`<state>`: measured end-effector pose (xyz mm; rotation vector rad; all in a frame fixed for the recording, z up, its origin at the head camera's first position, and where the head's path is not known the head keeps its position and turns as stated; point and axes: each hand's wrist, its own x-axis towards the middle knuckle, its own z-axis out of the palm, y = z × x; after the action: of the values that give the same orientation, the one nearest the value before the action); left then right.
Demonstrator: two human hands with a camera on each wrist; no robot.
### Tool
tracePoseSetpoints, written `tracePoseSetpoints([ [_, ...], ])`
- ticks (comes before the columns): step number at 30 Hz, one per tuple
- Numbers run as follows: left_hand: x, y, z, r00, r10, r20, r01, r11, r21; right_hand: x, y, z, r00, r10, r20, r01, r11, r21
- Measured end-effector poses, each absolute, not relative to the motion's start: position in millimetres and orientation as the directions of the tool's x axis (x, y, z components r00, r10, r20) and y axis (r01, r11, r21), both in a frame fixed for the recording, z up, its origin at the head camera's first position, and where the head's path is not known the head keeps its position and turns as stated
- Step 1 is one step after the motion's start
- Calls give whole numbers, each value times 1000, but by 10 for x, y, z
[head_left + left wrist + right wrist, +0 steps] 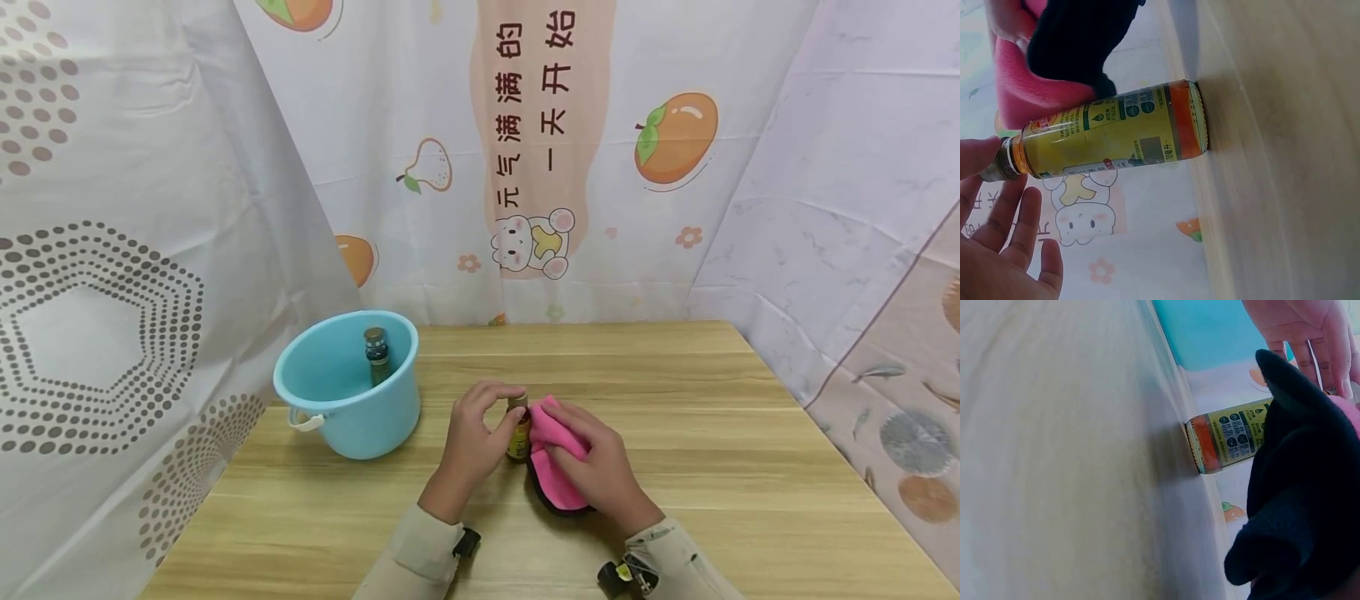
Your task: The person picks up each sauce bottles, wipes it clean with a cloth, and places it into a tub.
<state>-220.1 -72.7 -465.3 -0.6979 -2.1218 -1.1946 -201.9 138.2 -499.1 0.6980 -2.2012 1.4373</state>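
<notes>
A small bottle with a yellow label stands upright on the table. My left hand pinches its cap between thumb and fingers, and in the left wrist view the other fingers spread beside the neck. My right hand grips a pink cloth with a dark underside and holds it against the bottle's right side. In the right wrist view the dark side of the cloth covers the bottle's upper part, while the lower label shows.
Left of the hands, a light blue bucket stands on the wooden table. Inside it leans another bottle with a brownish cap. Printed curtains hang behind the table and at both sides.
</notes>
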Motion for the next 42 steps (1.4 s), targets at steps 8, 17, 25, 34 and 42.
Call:
tracePoseSetpoints([
  [8,-2186,-733,-4635,-715,155,681,659,473,584,-2008,1379,-4963,-780,-185,598,-621,346,-703],
  [17,-2190,-731,-4650,-732,144,666,642,476,602,-2018,1384,-4983,-809,-198,553,-586,342,-735],
  [25,-2200,-721,-4658,-708,141,692,662,472,582,-2003,1384,-4972,-866,-197,460,-498,435,-751],
  [34,-2185,-721,-4659,-735,130,666,635,475,609,-2006,1375,-5000,-914,-200,353,-405,502,-764],
  [42,-2182,-716,-4659,-740,119,662,625,486,611,-2007,1378,-4998,-907,-204,369,-421,511,-749],
])
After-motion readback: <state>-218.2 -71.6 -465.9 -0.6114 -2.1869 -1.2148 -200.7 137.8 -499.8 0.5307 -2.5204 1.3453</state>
